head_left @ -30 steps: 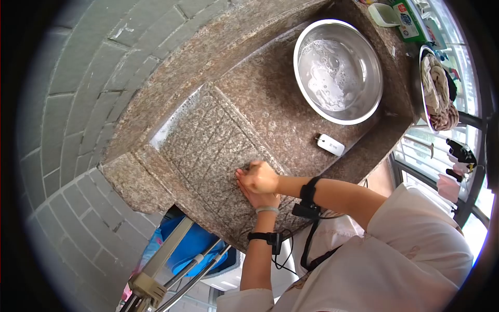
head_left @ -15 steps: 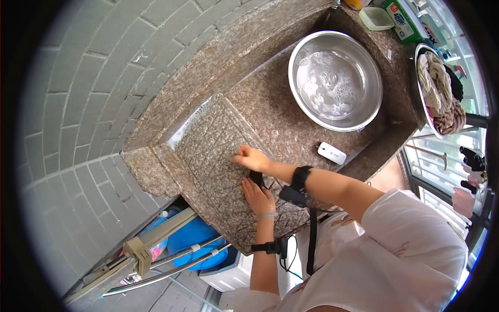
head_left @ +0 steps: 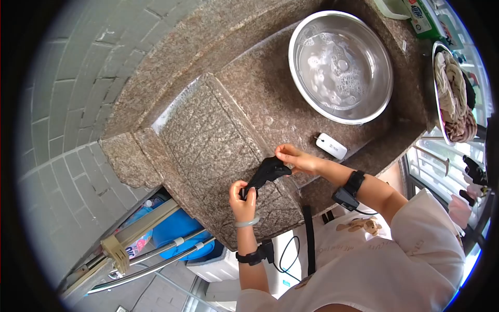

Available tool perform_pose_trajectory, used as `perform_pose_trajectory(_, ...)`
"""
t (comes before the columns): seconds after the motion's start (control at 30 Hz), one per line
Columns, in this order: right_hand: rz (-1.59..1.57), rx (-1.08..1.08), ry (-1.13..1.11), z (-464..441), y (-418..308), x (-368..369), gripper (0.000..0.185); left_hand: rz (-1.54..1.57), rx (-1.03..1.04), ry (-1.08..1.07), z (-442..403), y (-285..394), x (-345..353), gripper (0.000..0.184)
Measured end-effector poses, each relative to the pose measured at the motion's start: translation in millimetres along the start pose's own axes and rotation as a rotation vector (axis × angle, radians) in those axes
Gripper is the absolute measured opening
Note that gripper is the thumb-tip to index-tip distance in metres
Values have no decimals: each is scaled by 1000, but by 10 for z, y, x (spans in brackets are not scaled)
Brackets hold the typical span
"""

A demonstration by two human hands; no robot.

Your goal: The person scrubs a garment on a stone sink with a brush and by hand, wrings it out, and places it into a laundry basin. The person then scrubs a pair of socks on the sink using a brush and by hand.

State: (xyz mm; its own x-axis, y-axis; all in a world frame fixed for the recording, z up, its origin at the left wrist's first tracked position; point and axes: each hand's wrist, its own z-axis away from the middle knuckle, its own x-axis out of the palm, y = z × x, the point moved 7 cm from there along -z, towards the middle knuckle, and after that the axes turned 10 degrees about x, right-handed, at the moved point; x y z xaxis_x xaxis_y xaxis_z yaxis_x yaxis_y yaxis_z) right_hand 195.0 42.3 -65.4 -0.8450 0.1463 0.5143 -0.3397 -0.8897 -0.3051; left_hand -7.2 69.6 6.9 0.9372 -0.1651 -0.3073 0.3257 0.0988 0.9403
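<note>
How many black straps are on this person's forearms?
2. One strap is on the forearm above the left hand; another strap is above the right hand. Both hands hold the black cloth. Neither strap is hidden.

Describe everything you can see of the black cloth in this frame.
The black cloth is a small, dark, soft-looking piece of fabric, bunched and creased, with no pattern that I can make out. It runs slantwise between the two hands: the left hand grips its lower end, and the right hand holds its upper end. It lies over the grooved stone slab in the view; whether it touches the stone, how wet it is and which garment it is, I cannot tell.
</note>
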Motion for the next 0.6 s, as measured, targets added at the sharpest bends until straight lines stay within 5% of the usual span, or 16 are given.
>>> perform_pose_trajectory(0.07,108,-177,27,115,-33,113,32,40,-159,49,-14,-202,-108,12)
perform_pose_trajectory(0.13,793,-735,34,223,-183,385,36,331,-594,33,-43,-105,-94,13)
perform_pose_trajectory(0.2,700,-684,41,282,-193,481,39,432,-645,-45,-161,48,-117,11)
perform_pose_trajectory(0.3,55,148,-425,187,304,705,53,429,-645,36,-364,150,-226,12)
perform_pose_trajectory(0.33,-73,301,-419,252,446,791,64,463,-628,13,-422,73,-256,12)
perform_pose_trajectory(0.43,225,330,-414,309,475,828,73,449,-424,259,-654,106,-265,36)
perform_pose_trajectory(0.5,1065,-228,36,399,-28,452,72,329,-284,338,-697,-28,-308,55)
perform_pose_trajectory(0.6,396,-250,274,630,-641,-521,40,-173,-63,236,-529,63,-176,61)
